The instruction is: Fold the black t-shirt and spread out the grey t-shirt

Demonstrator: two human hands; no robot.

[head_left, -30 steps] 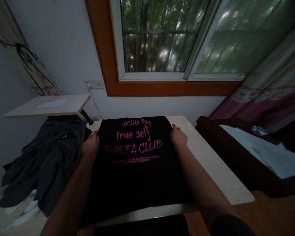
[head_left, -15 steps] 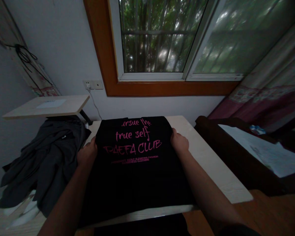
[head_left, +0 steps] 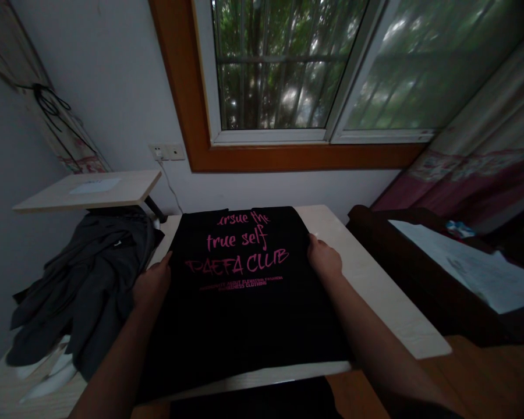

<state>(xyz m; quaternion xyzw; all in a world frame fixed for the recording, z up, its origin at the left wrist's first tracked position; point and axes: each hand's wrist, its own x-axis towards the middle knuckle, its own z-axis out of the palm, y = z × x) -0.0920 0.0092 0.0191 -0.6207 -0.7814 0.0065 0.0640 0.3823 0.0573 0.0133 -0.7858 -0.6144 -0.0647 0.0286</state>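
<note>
A black T-shirt (head_left: 244, 326) with pink lettering lies spread flat on the pale table (head_left: 375, 291), its sides folded in or hidden so that it looks roughly rectangular. At its left edge, my left hand (head_left: 153, 280) is closed with thumb and fingers on the fabric. My right hand (head_left: 325, 257) grips the opposite edge at about the same height, beside the lettering. The fingertips of both hands are partly hidden at the cloth. The shirt's lower edge reaches the table's front edge and overhangs it at the left.
Dark grey clothing (head_left: 91, 273) is heaped at the left, below a small raised shelf (head_left: 91, 191) with a paper on it. White cloth (head_left: 52, 378) pokes out under the heap. A dark brown piece of furniture (head_left: 419, 279) holding a pale sheet (head_left: 467, 265) stands at the right.
My right hand has shifted slightly right and down along the shirt's edge, and my left hand slightly down and outward. The shirt lies practically the same.
</note>
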